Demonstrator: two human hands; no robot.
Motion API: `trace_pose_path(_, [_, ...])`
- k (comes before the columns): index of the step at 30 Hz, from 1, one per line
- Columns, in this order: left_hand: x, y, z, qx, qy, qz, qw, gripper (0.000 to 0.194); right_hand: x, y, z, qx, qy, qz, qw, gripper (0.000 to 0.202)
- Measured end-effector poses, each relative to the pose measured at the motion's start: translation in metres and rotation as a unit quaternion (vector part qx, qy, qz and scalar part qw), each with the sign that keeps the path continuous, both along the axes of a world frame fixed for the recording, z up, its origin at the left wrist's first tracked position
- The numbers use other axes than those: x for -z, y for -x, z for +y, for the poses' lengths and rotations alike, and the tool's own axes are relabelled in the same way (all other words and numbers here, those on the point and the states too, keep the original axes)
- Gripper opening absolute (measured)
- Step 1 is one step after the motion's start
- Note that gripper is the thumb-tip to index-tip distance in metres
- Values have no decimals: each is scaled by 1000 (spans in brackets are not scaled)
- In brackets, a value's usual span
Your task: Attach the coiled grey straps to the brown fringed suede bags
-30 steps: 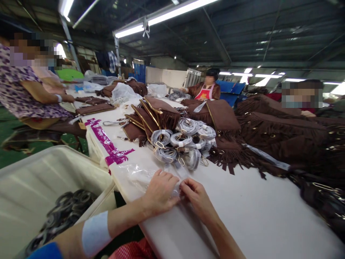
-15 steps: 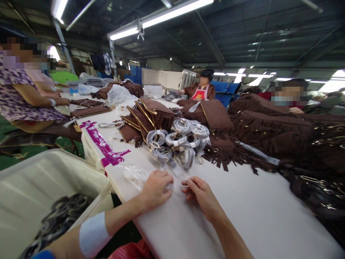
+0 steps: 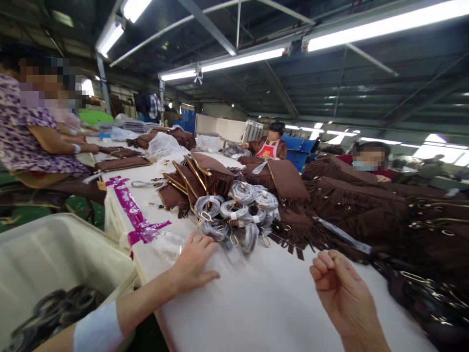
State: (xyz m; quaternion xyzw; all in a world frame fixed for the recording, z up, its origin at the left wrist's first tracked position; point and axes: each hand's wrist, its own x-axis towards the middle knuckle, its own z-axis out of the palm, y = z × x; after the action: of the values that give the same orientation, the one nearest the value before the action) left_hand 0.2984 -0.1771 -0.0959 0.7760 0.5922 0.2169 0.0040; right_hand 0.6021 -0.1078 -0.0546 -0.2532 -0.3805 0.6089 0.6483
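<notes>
My left hand (image 3: pixel 194 264) lies with its fingers spread at the near edge of the white table (image 3: pixel 234 313), touching clear plastic film (image 3: pixel 168 246). Raised over the table on the right, my right hand (image 3: pixel 340 288) has its fingertips pressed together; whatever they may pinch is too small to make out. Just beyond my left hand is a pile of coiled grey straps (image 3: pixel 234 209) with gold clips, in plastic wrapping. Brown pouches (image 3: pixel 190 177) with gold zips and fringes lean behind the coils.
A large white bin (image 3: pixel 69 244) with dark coiled straps stands at the left. Brown fringed bags (image 3: pixel 359 205) are heaped along the right. Purple tape (image 3: pixel 130 210) marks the table's left edge. People work at the left, far side and right.
My hands have moved apart: the right one went right and up, away from the plastic, while the left shifted left and spread its fingers. The camera view has tilted.
</notes>
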Motion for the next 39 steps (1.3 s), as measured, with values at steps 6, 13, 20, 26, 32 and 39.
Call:
trace_pose_path(6, [-29,-61,-8,89,132,-442,883,49,-15,31,-29,-104,-85,-113,984,24])
trace_pose_path(13, [-43,-98,16,131,259,-687,667,49,-11,24,-38,-288,-62,-277,915,40])
trace_pose_path(20, [-29,-111,11,152,309,-540,768,40,-5,19,-15,-26,-173,-438,882,40])
trace_pose_path(26, [-41,-111,23,230,313,-379,840,40,-2,36,-22,22,-185,-423,887,35])
trace_pose_path(32, [-98,-69,115,-22,-17,2,1000,25,-17,8,-18,94,-92,-339,931,42])
trace_pose_path(39, [-81,-85,154,-51,-24,69,996,30,-27,-5,-20,81,-130,-337,929,33])
